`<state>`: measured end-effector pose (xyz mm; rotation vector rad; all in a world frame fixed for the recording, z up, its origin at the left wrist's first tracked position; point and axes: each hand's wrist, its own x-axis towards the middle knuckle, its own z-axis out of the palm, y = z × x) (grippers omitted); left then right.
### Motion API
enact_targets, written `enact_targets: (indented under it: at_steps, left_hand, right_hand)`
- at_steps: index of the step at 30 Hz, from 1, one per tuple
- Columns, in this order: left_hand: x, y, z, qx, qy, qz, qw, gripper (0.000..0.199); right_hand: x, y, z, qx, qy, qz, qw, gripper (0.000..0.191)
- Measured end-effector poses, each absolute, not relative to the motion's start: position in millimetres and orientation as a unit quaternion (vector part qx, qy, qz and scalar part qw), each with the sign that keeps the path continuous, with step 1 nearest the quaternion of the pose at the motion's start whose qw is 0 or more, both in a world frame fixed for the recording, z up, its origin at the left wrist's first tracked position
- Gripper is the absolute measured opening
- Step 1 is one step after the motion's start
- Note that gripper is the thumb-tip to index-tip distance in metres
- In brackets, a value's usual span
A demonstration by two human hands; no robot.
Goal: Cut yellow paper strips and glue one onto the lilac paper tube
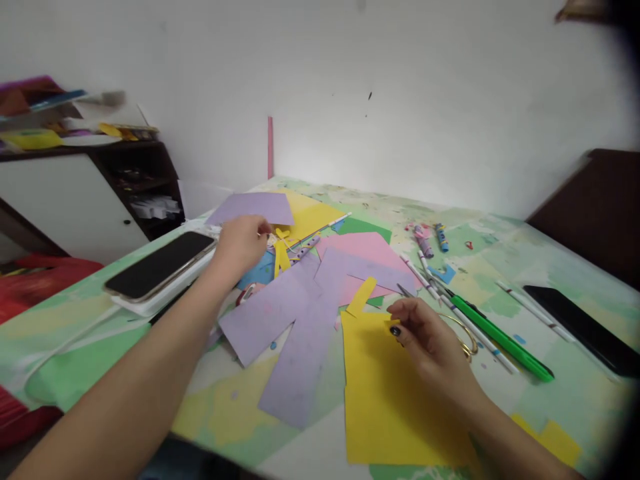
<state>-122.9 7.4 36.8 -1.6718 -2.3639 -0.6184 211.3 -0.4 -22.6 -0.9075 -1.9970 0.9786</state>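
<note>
My left hand (pixel 244 241) reaches over the paper pile at the centre left, its fingers curled downward. What they hold, if anything, is hidden. Beside its fingertips lie yellow paper strips (pixel 281 257) and a rolled purple paper tube (pixel 306 249). My right hand (pixel 427 337) pinches a small yellow paper piece (pixel 391 323) between thumb and fingers. Below that hand spreads a large yellow sheet (pixel 380 400), with a loose yellow strip (pixel 361 297) at its top edge. Purple paper pieces (pixel 305 373) lie between my hands, partly over a pink sheet (pixel 365 247).
A phone (pixel 163 263) rests on a white box at the left; another dark phone (pixel 585 327) lies at the right. Near my right hand are a green cutter (pixel 505 340), striped paper sticks (pixel 480 327) and scissor tips (pixel 404 291). Small rolled figures (pixel 441 238) stand farther back.
</note>
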Motion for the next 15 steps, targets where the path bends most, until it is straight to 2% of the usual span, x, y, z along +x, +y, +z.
enact_targets:
  at_steps: [6,9,15]
  left_hand:
    - [-153,54,19,-0.585,-0.793,-0.151,0.077,0.020]
    - [-157,80,11,-0.594,-0.793,-0.116,0.062,0.032]
    - [-162,103,1,-0.603,-0.794,-0.076,0.034,0.031]
  right_hand:
    - [210,-3,-23,-0.354,-0.813,0.333,0.321,0.013]
    - [210,-5,-21,-0.349,-0.826,0.311,0.316,0.013]
    - [211,-8,-19,-0.338,-0.835,0.298,0.316,0.013]
